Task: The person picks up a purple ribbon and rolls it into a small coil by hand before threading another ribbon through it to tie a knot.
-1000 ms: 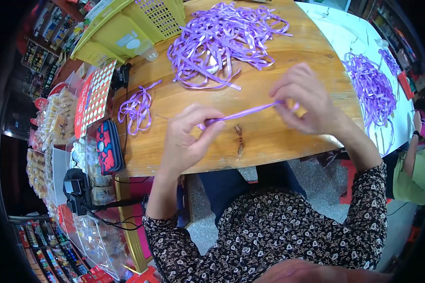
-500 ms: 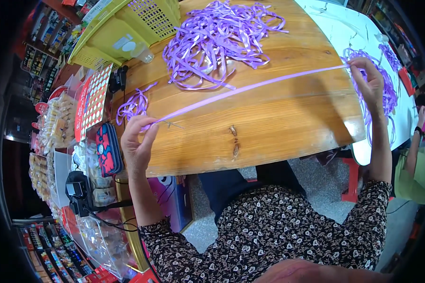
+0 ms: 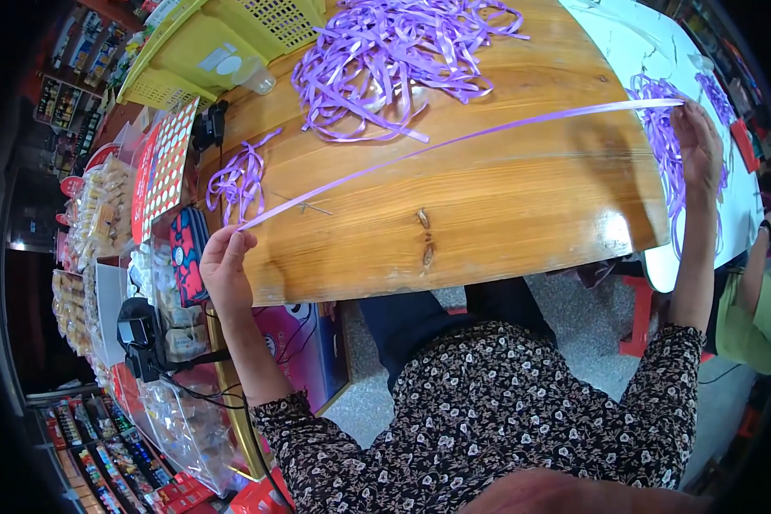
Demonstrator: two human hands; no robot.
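A long purple ribbon (image 3: pixel 454 139) stretches across the wooden table (image 3: pixel 360 248), raised above its surface in a slight curve. One end is pinched between the thumb and fingers of my left hand (image 3: pixel 228 261), by the table's left edge. My right hand (image 3: pixel 699 144) grips the other end past the table's right edge, over the white tabletop. A big tangled heap of purple ribbons (image 3: pixel 394 64) lies on the far side of the table. Close to my left hand rests a smaller bunch of ribbons (image 3: pixel 238 182). Beside it a thin dark piece (image 3: pixel 317 209) lies on the wood.
More ribbons (image 3: pixel 662 128) hang over the white marbled table (image 3: pixel 655 34) at right. A yellow basket (image 3: pixel 193 60) and a clear cup (image 3: pixel 255 77) stand far left. Packaged goods (image 3: pixel 103 223) and a patterned pouch (image 3: pixel 188 257) border the left side. Another person's arm (image 3: pixel 754 265) shows at far right.
My hands have moved farther apart, the left one leftward and the right one rightward. The ribbon between them now spans a longer stretch.
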